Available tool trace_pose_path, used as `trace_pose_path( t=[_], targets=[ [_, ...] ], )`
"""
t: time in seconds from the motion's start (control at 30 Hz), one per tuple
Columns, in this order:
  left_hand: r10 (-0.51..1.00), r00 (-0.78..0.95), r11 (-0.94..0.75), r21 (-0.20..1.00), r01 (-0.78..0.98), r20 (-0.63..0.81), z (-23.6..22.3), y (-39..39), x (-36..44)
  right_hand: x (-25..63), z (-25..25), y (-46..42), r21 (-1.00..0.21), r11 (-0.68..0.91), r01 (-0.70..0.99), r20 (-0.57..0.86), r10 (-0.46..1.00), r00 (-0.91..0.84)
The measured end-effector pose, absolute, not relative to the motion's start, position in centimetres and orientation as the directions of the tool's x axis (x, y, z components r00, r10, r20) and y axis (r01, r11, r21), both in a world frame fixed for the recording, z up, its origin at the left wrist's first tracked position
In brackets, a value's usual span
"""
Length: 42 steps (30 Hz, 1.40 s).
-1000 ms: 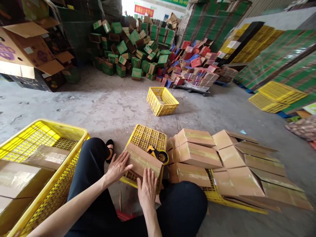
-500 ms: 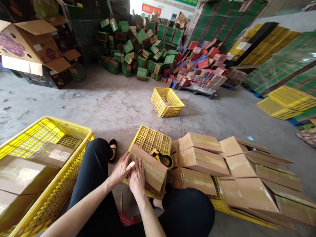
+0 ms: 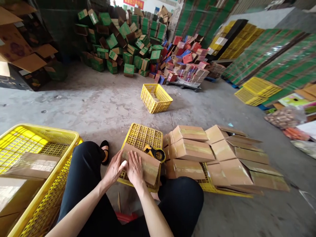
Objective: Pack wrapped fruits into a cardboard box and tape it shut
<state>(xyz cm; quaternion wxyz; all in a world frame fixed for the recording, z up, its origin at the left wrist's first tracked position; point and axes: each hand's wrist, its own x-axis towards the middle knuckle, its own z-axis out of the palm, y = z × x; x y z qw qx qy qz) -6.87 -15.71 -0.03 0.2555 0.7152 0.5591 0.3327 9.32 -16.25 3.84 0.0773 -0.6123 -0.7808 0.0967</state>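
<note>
A brown cardboard box [image 3: 149, 167] with tape along it lies on an upturned yellow crate [image 3: 143, 135] between my knees. My right hand [image 3: 134, 168] rests flat on the box's top with its fingers stretched out. Against the left end of the box is my left hand [image 3: 115, 168], fingers extended and thumb close to the right hand. Behind the box, on the crate, sits a yellow and black tape dispenser [image 3: 154, 153]; neither hand touches it.
At my left stands a big yellow crate [image 3: 61, 133] holding taped boxes [image 3: 32, 164]. Several cardboard boxes [image 3: 194, 149] lie in rows at my right. Ahead, a yellow basket [image 3: 156, 98] stands on the concrete floor, before heaped green boxes [image 3: 128, 69] and red ones [image 3: 187, 58].
My right hand has moved left from the box's near right side onto its left part, beside my left hand. The box stays on the crate; the camera view has shifted slightly.
</note>
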Motion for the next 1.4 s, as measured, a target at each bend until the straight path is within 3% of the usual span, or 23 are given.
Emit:
trace_pose_path(
  t=[0.2, 0.37, 0.57, 0.77, 1.1, 1.4],
  targets=[
    [0.927, 0.252, -0.355, 0.44, 0.825, 0.277, -1.0, -16.0, -6.2, 14.1, 4.0, -19.8, -0.158, 0.064, 0.985, -0.014, 0.998, -0.067],
    [0.903, 0.299, -0.394, 0.32, 0.862, 0.308, -0.8, -15.6, -5.2, 18.3, 3.0, -21.9, -0.094, -0.065, 0.993, -0.027, 0.998, 0.063],
    [0.874, 0.379, -0.462, 0.281, 0.841, 0.303, -0.1, -16.1, -1.5, 19.6, 0.3, -22.6, -0.151, -0.116, 0.982, 0.106, 0.985, 0.133],
    [0.784, 0.56, -0.617, 0.242, 0.749, 0.269, 0.9, -18.7, 2.5, 18.9, 0.4, -23.8, -0.153, -0.098, 0.983, 0.018, 0.995, 0.101],
    [0.842, 0.487, -0.536, 0.257, 0.804, 0.23, 1.4, -16.8, -1.0, 18.0, 1.5, -28.5, -0.155, -0.066, 0.986, -0.011, 0.998, 0.066],
    [0.882, 0.395, -0.449, 0.203, 0.87, 0.257, 1.1, -17.4, -0.4, 15.1, 1.1, -26.8, -0.167, -0.011, 0.986, 0.083, 0.996, 0.025]
  ],
)
